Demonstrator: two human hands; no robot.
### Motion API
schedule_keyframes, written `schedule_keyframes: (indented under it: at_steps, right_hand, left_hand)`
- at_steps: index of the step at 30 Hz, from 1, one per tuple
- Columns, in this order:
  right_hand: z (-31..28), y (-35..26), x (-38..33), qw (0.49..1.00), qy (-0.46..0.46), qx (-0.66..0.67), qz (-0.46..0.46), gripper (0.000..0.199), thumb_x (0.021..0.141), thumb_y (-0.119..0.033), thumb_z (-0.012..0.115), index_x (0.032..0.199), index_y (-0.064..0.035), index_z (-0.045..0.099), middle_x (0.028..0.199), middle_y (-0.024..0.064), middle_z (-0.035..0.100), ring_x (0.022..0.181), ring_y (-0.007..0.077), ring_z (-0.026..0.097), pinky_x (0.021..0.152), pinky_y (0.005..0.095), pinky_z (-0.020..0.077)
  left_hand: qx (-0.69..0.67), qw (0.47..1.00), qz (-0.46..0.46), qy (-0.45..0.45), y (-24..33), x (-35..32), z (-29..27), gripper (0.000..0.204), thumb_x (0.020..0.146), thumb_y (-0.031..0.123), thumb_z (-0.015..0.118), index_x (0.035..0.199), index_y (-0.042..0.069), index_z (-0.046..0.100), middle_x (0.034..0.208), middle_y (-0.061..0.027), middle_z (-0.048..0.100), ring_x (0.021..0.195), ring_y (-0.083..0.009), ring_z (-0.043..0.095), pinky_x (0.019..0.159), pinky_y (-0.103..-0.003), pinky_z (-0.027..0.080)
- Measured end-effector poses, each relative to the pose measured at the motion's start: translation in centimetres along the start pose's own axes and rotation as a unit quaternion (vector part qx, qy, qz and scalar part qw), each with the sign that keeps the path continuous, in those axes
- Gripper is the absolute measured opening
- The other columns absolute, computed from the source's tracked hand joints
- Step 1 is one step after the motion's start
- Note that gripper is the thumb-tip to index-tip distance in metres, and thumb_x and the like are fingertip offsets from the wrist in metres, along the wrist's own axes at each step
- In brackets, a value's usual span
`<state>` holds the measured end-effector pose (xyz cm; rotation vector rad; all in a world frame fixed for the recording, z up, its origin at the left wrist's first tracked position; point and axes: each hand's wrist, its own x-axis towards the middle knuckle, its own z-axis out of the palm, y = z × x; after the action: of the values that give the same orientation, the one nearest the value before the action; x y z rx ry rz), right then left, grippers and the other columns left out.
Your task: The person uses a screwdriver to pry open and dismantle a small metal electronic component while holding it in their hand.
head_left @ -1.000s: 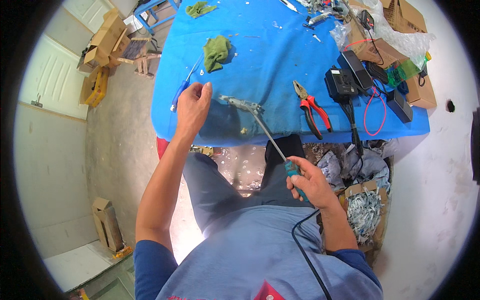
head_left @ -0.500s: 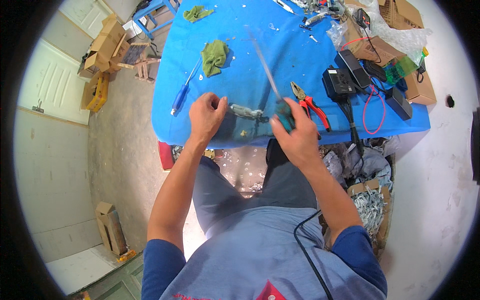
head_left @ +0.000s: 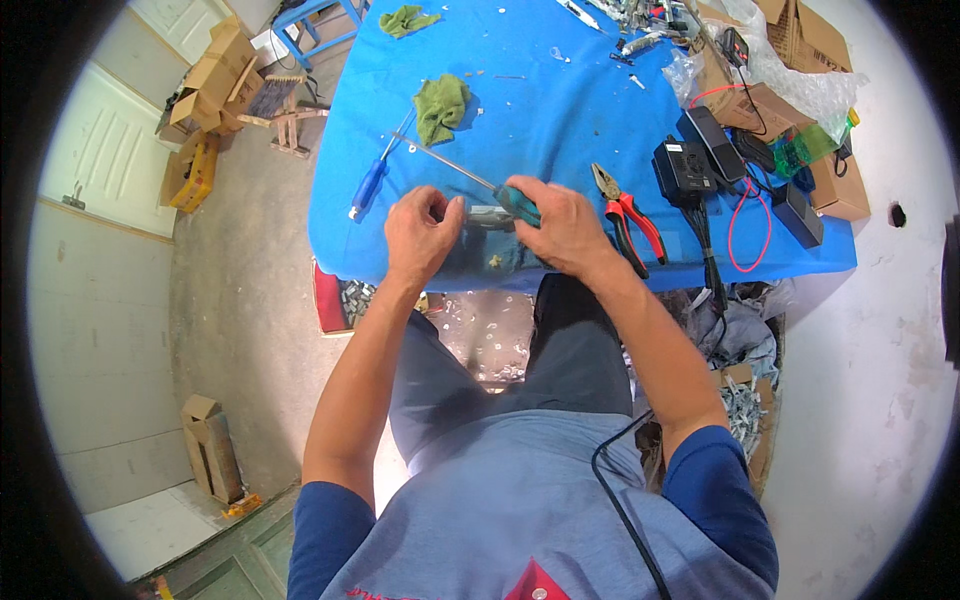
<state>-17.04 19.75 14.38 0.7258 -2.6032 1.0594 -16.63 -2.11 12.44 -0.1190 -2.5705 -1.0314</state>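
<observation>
My right hand (head_left: 565, 228) grips a screwdriver (head_left: 519, 204) by its teal handle. Its long metal shaft points up and left, across to the blue-handled screwdriver (head_left: 368, 190) lying on the table. My left hand (head_left: 424, 235) is closed, thumb and fingers curled together; whatever they pinch is hidden. Between my hands a grey metal part (head_left: 488, 217) lies near the table's front edge, partly covered by my right hand. Right of that hand rest pliers (head_left: 625, 215) with red and black handles. A crumpled green cloth (head_left: 440, 108) lies beyond my left hand.
A blue cloth covers the table (head_left: 560, 130). At its right sit black power adapters (head_left: 683, 170) with cables, cardboard, bubble wrap and a green bottle (head_left: 800, 150). Metal parts (head_left: 650, 20) are heaped at the far edge. Boxes (head_left: 745, 420) of scraps stand below, at right.
My right hand has moved left and tilted the screwdriver, so its shaft lies lower and points further left, with the handle now over the metal part. My left hand stays about where it was.
</observation>
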Motion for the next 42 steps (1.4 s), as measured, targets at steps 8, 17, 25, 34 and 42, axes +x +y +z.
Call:
schedule_keyframes:
  at_steps: [8, 17, 25, 34, 42]
  right_hand:
    - [-1.3, 2.0, 4.8, 0.991, -0.119, 0.066, -0.008, 0.039, 0.076, -0.015, 0.064, 0.114, -0.0124, 0.064, 0.092, 0.0157, 0.068, 0.087, 0.0356, 0.064, 0.077, 0.04, 0.0511]
    - [-1.3, 2.5, 4.2, 0.992, -0.099, 0.022, -0.071, 0.043, 0.073, -0.012, 0.065, 0.116, -0.0148, 0.065, 0.088, 0.0136, 0.065, 0.083, 0.032, 0.061, 0.076, 0.0387, 0.0504]
    - [-2.1, 2.7, 4.0, 0.99, -0.125, 0.0, -0.066, 0.045, 0.072, -0.009, 0.066, 0.117, -0.0136, 0.065, 0.08, 0.011, 0.061, 0.08, 0.0298, 0.059, 0.075, 0.0383, 0.0501]
    - [-1.5, 3.4, 3.6, 0.989, -0.121, 0.08, 0.008, 0.038, 0.076, -0.01, 0.069, 0.113, -0.0133, 0.066, 0.094, 0.0112, 0.068, 0.081, 0.022, 0.063, 0.073, 0.0316, 0.0497]
    - [-1.8, 3.5, 3.7, 0.995, -0.046, 0.089, 0.014, 0.041, 0.083, -0.015, 0.067, 0.122, -0.0031, 0.062, 0.092, 0.0052, 0.069, 0.079, 0.0143, 0.062, 0.073, 0.0285, 0.0506]
  left_hand:
    - [-0.013, 0.999, 0.032, 0.012, 0.3, -0.5, -0.1, 0.025, 0.079, 0.023, 0.075, 0.075, 0.003, 0.061, 0.067, -0.0096, 0.059, 0.062, -0.0239, 0.057, 0.059, -0.036, 0.045]
    - [-0.031, 0.999, -0.006, 0.037, 0.8, -1.2, 0.0, 0.023, 0.076, 0.021, 0.074, 0.07, 0.005, 0.058, 0.07, -0.0085, 0.058, 0.07, -0.0287, 0.057, 0.067, -0.041, 0.041]
    - [0.017, 0.999, 0.034, 0.009, 1.1, -0.9, -0.1, 0.023, 0.077, 0.024, 0.074, 0.071, 0.006, 0.061, 0.071, -0.0078, 0.058, 0.074, -0.0285, 0.056, 0.069, -0.041, 0.039]
    - [0.048, 0.996, 0.074, -0.003, 0.9, -1.4, 0.0, 0.023, 0.076, 0.026, 0.074, 0.068, 0.007, 0.064, 0.074, -0.0073, 0.057, 0.079, -0.028, 0.056, 0.071, -0.041, 0.038]
    - [0.031, 0.996, 0.08, 0.008, 1.0, -1.4, 0.1, 0.024, 0.079, 0.026, 0.074, 0.068, 0.007, 0.064, 0.072, -0.0069, 0.056, 0.076, -0.0275, 0.055, 0.07, -0.04, 0.037]
